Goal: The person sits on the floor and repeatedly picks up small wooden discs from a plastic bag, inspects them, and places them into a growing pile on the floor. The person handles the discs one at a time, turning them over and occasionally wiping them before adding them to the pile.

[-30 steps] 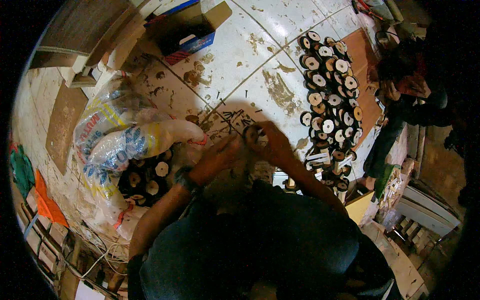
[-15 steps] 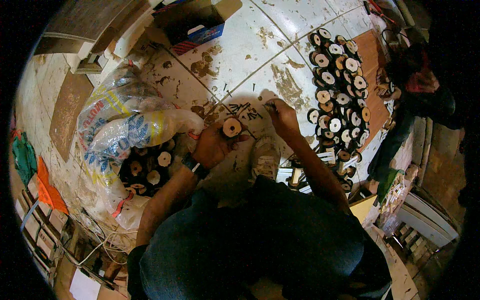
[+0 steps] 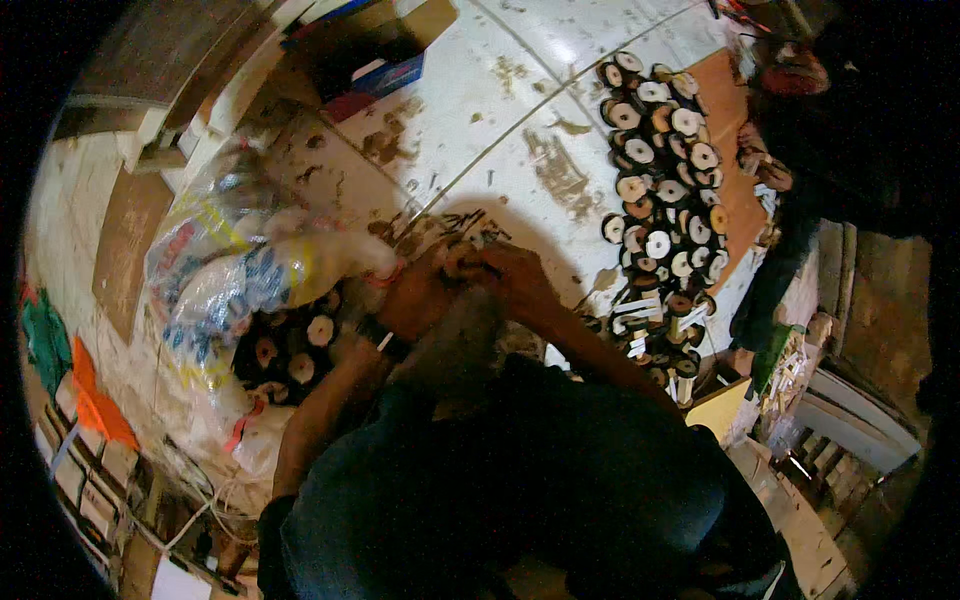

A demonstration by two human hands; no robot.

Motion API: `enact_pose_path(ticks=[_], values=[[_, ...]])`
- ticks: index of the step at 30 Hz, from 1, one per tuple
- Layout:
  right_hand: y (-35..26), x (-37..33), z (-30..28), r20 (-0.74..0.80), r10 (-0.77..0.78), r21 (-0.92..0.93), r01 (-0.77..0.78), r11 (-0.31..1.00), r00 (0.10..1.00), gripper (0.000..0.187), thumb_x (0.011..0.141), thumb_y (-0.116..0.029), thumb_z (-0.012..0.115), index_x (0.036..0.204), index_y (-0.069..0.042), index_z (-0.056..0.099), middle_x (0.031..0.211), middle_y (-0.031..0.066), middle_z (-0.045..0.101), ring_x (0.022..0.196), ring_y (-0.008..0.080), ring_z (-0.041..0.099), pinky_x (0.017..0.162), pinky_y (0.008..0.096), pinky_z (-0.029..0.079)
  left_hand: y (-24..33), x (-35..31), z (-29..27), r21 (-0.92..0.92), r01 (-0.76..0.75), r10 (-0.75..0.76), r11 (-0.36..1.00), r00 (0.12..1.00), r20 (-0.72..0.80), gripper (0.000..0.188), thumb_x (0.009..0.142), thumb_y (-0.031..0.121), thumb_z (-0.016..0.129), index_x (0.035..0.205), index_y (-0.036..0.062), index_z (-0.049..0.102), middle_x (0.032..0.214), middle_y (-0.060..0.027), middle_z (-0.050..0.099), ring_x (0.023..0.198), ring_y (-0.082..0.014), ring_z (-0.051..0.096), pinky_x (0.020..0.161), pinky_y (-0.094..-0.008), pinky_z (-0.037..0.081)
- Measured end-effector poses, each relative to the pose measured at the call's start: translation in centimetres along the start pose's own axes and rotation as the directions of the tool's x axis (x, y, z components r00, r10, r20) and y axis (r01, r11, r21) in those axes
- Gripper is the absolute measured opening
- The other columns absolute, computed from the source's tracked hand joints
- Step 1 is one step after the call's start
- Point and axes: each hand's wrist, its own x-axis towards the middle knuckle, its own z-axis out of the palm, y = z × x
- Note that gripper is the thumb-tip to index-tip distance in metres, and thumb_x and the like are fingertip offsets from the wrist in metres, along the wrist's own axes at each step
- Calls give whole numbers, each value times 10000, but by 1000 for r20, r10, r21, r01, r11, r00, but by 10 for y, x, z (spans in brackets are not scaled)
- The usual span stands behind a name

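Note:
My left hand (image 3: pixel 422 298) and my right hand (image 3: pixel 527 288) meet in front of me, low over the floor. The left one is closed around a round wooden disc with a dark rim, now mostly covered by fingers and blurred. Bent fingers of the right hand press at that disc; whatever they pinch is too small and dark to make out. Just beyond my hands, several small dark screw-like pieces (image 3: pixel 468 222) lie scattered on the tiles. By my left forearm, a clear printed plastic sack (image 3: pixel 270 262) gapes around more dark-rimmed discs (image 3: pixel 301 366).
Rows of similar discs (image 3: pixel 657 243) stand on the floor to the right, beside a brown board (image 3: pixel 718 140). Another person's hand (image 3: pixel 768 168) is near that board. An open cardboard box (image 3: pixel 425 30) sits at the far left, and an orange cloth (image 3: pixel 95 400) lies leftmost.
My right hand has come left and inward from above the floor, joining my left hand at the disc. The disc's pale face, visible before, is now largely covered. The view has shifted slightly.

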Motion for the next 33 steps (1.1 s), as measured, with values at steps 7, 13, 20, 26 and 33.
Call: enact_pose_path(ticks=[7, 13, 20, 26, 33], values=[[8, 10, 4, -274, 174, 149, -137, 979, 946, 220, 762, -125, 761, 928, -42, 642, 873, 93, 634, 837, 206, 619, 751, 331, 493, 15, 1, 32, 49, 86, -83, 995, 995, -60, 494, 977, 305, 467, 1380, 41, 357, 1314, -159, 488, 1143, -264, 521, 983, -400, 430], [50, 56, -103, -193, 354, 430, -245, 869, 915, 208, 855, -54, 650, 1055, -14, 609, 876, 69, 652, 841, 125, 606, 772, 275, 491, 31, -15, 50, 244, 213, -194, 946, 976, -100, 534, 974, 343, 469, 1398, 45, 340, 1338, -175, 477, 1150, -278, 529, 961, -406, 443], [171, 115, -354, -659, 221, -342, -548, 763, 719, 308, 842, -214, 643, 1057, 6, 637, 902, 150, 700, 762, 268, 672, 635, 366, 530, 73, -108, 66, 741, 332, -113, 583, 937, -331, 501, 925, 411, 541, 1248, 28, 530, 1138, -120, 631, 984, -219, 617, 766, -345, 487], [177, 125, -334, -643, 43, -693, -605, 392, 764, 244, 836, -172, 587, 1015, -20, 655, 1016, 150, 665, 876, 326, 651, 708, 388, 529, 88, -152, 38, 792, 610, 374, -26, 741, -558, 405, 915, 367, 572, 1150, 40, 610, 1012, -95, 671, 890, -243, 637, 746, -337, 491], [97, 131, -126, -4, -37, -340, 34, 940, 999, 259, 857, -94, 571, 1112, -93, 617, 1094, 121, 626, 902, 306, 631, 768, 383, 524, 70, -153, -14, 664, 502, 580, -553, 805, -125, 418, 929, 355, 544, 1198, 37, 571, 1082, -108, 638, 939, -264, 623, 787, -343, 489]])
